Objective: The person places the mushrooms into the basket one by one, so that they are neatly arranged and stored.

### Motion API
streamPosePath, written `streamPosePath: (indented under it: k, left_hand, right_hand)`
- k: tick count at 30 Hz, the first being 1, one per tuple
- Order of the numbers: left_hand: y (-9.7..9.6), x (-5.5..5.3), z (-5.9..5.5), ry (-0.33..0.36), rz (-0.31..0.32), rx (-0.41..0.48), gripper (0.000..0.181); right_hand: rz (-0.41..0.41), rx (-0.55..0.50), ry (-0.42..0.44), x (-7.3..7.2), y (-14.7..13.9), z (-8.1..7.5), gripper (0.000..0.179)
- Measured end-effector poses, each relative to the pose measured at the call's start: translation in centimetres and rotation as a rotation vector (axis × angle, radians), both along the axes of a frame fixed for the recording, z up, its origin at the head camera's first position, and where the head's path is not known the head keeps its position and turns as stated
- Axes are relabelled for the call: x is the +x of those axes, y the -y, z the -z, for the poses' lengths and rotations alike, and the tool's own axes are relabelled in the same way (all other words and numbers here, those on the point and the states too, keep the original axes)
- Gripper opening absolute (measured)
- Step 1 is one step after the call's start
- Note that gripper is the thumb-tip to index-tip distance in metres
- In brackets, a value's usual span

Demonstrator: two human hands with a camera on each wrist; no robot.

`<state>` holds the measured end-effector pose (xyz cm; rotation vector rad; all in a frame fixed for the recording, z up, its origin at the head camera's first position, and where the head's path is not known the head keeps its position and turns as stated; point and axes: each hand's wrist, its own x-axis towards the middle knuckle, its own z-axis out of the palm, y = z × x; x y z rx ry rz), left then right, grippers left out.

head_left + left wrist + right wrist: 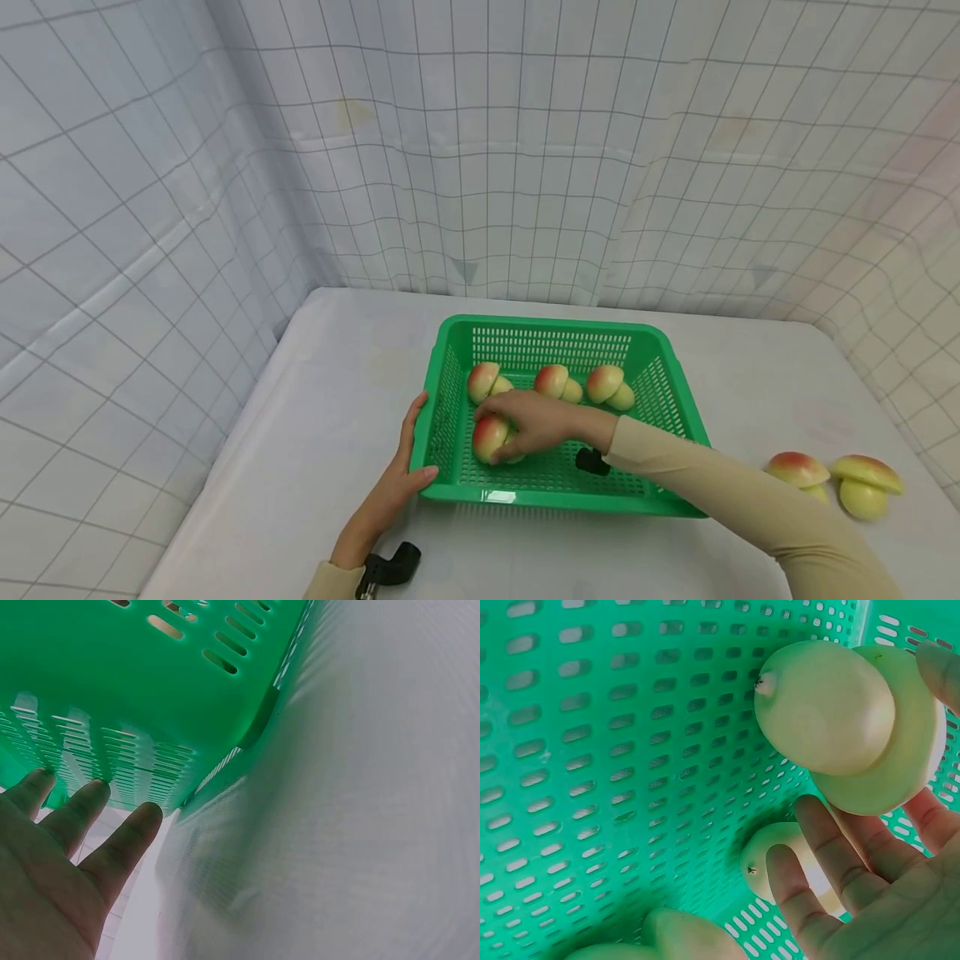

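Note:
A green plastic basket (pixel 562 505) holds several mushroom-shaped pieces with red-and-yellow caps and pale yellow-green stems. My right hand (pixel 536 423) reaches into its left part and grips one mushroom (pixel 489 438) by the cap, thumb on the near side and fingers on the far side. The right wrist view shows this mushroom's rounded stem (pixel 825 709) turned to the camera, with a second mushroom (pixel 769 859) behind my fingers. My left hand (pixel 393 487) is at the basket's left side, its straight fingers (pixel 124 847) against the slotted outer wall and its thumb near the front corner.
Along the basket's back part lie a left mushroom (pixel 483 382), a middle one (pixel 552 382) and a right one (pixel 604 384). Two more, a red-capped mushroom (pixel 798 471) and a yellower one (pixel 866 483), lie on the white table (pixel 330 375) at right. Gridded white sheeting (pixel 525 167) surrounds the table.

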<state>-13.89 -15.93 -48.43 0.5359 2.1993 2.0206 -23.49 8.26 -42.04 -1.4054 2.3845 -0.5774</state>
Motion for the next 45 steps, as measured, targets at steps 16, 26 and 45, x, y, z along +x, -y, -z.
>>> streamPosePath:
  k: [16, 26, 45]
  left_hand:
    - [-0.2, 0.0, -0.1, 0.004, -0.01, -0.009, 0.081]
    - [-0.1, 0.1, -0.1, 0.007, -0.003, 0.005, 0.082]
    - [-0.2, 0.1, 0.1, 0.01, -0.009, 0.018, 0.081]
  right_hand:
    - [0.017, 0.014, 0.016, 0.4, -0.3, -0.2, 0.061]
    - [0.046, -0.069, -0.012, 0.8, -2.3, -2.2, 0.064]
    - [0.378, -0.215, -0.058, 3.1, -11.3, -6.8, 0.065]
